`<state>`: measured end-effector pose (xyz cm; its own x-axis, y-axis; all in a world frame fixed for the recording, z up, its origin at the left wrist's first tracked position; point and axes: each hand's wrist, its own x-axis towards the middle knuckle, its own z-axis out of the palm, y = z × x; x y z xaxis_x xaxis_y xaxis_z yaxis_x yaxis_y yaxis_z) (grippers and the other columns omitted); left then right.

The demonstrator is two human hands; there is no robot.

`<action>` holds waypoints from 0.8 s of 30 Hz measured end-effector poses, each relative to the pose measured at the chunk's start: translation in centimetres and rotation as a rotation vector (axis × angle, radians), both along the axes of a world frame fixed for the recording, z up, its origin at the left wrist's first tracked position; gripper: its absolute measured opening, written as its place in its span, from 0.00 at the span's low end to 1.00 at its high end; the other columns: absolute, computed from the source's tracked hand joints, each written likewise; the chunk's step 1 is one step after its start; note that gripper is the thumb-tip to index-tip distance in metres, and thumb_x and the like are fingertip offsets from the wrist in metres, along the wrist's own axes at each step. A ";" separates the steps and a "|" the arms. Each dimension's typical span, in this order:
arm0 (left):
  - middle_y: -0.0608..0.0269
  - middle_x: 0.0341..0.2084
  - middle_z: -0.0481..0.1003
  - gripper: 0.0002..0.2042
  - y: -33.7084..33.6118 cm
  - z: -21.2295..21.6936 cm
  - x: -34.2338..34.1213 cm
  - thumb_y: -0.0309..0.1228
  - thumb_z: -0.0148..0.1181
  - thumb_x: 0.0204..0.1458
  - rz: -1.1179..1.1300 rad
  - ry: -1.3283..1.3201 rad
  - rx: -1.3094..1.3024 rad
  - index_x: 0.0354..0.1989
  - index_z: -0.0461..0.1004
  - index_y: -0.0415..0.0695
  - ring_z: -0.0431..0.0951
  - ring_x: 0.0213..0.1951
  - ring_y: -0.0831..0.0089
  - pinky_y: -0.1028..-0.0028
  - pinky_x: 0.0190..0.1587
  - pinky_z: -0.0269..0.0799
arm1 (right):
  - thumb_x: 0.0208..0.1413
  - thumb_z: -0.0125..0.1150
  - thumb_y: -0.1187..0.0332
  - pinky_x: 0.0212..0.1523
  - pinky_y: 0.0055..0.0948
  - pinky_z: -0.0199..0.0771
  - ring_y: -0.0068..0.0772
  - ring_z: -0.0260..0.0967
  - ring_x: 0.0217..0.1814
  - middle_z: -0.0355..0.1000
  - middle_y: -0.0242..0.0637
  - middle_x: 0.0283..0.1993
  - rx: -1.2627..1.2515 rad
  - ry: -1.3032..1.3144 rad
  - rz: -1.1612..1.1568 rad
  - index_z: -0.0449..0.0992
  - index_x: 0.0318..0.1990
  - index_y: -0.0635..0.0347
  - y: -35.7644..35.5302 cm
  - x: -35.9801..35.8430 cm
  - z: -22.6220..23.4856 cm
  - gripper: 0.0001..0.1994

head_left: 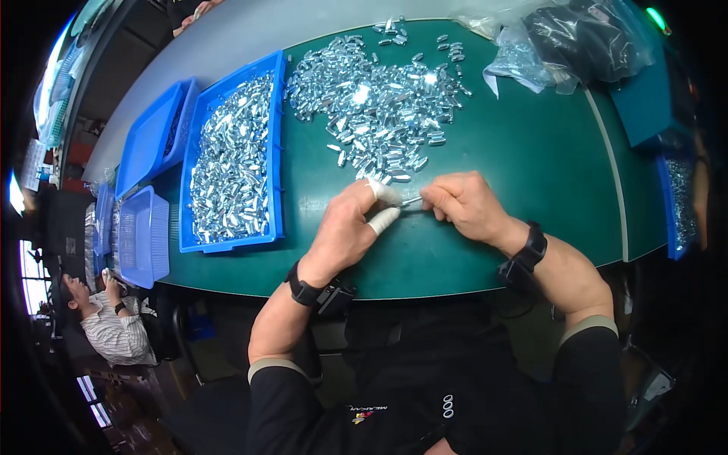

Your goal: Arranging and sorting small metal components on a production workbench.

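Note:
My left hand (337, 231) has white covers on its thumb and index finger. Those two fingers pinch one end of a slim silvery metal piece (411, 202) just above the green table. At the piece's other end, the thumb and curled fingers of my right hand (470, 206) are closed. Whether it is one part or two joined together cannot be made out. Right beyond my hands spreads a loose pile of small shiny metal parts (390, 110), short and faceted. To the left, a blue tray (279, 152) is filled with similar parts.
Further left are another blue tray (152, 136) and a pale blue basket (145, 235). Plastic bags (584, 45) lie at the far right, near a teal box (644, 98). A blue bin (670, 201) of parts stands at the right edge. Another person (117, 326) sits at left.

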<state>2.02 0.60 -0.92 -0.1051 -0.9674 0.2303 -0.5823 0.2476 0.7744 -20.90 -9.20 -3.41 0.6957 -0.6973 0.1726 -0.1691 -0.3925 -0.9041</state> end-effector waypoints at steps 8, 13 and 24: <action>0.56 0.40 0.82 0.11 3.7 3.9 10.0 0.18 0.70 0.52 0.598 -0.429 -0.324 0.44 0.81 0.42 0.83 0.43 0.57 0.63 0.48 0.77 | 0.75 0.56 0.55 0.25 0.18 0.64 0.13 0.64 0.23 0.72 0.25 0.22 0.322 -0.102 -0.168 0.81 0.32 0.62 -1.2 -1.0 -0.4 0.22; 0.55 0.43 0.81 0.13 3.4 3.8 8.4 0.20 0.71 0.52 0.462 -0.503 -0.300 0.47 0.82 0.43 0.82 0.46 0.57 0.63 0.49 0.77 | 0.75 0.55 0.55 0.25 0.17 0.64 0.12 0.64 0.23 0.71 0.25 0.22 0.302 -0.104 -0.151 0.81 0.32 0.62 -0.8 -0.9 -0.4 0.22; 0.59 0.28 0.72 0.11 -1.0 0.6 -0.8 0.26 0.74 0.50 0.076 -0.596 -0.207 0.41 0.82 0.44 0.75 0.34 0.56 0.60 0.36 0.72 | 0.74 0.57 0.54 0.24 0.18 0.64 0.14 0.65 0.23 0.72 0.26 0.22 0.293 -0.109 -0.139 0.82 0.33 0.63 -0.8 -0.9 -0.2 0.22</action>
